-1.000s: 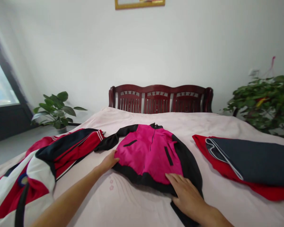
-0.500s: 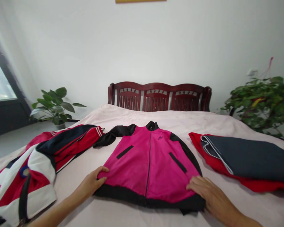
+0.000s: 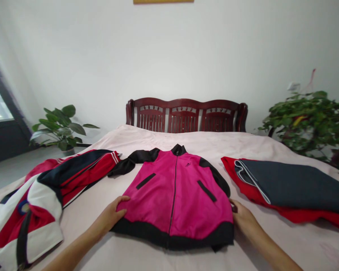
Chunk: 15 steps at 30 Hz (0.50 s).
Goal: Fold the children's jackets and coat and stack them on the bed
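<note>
A magenta zip-up jacket (image 3: 158,188) with black sleeves, collar and hem lies front up on the bed, its zip closed. Its left-hand black sleeve (image 3: 145,156) stretches out sideways, while the other sleeve (image 3: 214,175) runs down along the body. My left hand (image 3: 114,212) pinches the jacket's side just above the black hem, thumb and fingers on the magenta cloth. At the opposite side, my right hand (image 3: 243,216) has curled fingers at the jacket's edge, below the end of the sleeve; its fingertips are partly hidden.
Red, white and navy clothes (image 3: 42,203) lie in a loose heap at left. Folded dark blue cloth (image 3: 293,184) rests on red cloth (image 3: 302,217) at right. Behind the pink bed sheet (image 3: 158,137) stands a carved wooden headboard (image 3: 183,114), with leafy plants on both sides.
My right hand has moved from on top of the lower right front to the jacket's outer edge. That side's hem now looks straighter. My left hand keeps its hold.
</note>
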Tool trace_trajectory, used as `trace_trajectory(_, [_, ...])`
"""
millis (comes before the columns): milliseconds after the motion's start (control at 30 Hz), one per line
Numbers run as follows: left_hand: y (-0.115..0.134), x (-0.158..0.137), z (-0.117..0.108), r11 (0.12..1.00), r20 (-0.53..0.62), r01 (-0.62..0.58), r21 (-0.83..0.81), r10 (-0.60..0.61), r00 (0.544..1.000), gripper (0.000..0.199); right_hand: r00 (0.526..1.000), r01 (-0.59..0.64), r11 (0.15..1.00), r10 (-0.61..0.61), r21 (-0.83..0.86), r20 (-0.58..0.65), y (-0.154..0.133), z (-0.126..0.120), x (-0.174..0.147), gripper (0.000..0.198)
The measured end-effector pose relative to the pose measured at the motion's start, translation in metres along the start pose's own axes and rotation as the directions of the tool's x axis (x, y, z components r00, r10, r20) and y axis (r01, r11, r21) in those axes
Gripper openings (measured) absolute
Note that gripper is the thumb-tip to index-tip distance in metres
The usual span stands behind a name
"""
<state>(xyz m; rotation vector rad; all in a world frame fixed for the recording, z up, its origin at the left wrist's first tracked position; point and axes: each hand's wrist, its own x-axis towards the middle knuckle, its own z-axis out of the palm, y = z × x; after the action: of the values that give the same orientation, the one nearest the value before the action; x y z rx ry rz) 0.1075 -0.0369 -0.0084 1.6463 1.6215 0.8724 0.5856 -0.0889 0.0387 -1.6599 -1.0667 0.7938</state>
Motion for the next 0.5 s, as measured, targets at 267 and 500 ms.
trace_trajectory(267, [-0.011,-0.003,-0.011,1.0,0.153,0.016,-0.004,-0.015,0.988,0.053,0.802,0.196,0.341,-0.595,-0.919,-0.05,-0.015,-0.103,0.037,0.047])
trace_trajectory(500, [0.022,0.018,-0.003,0.999,0.085,0.015,-0.049,-0.011,0.996,0.066,0.883,0.413,0.463,-0.416,-0.784,0.22,-0.005,0.006,-0.012,0.059])
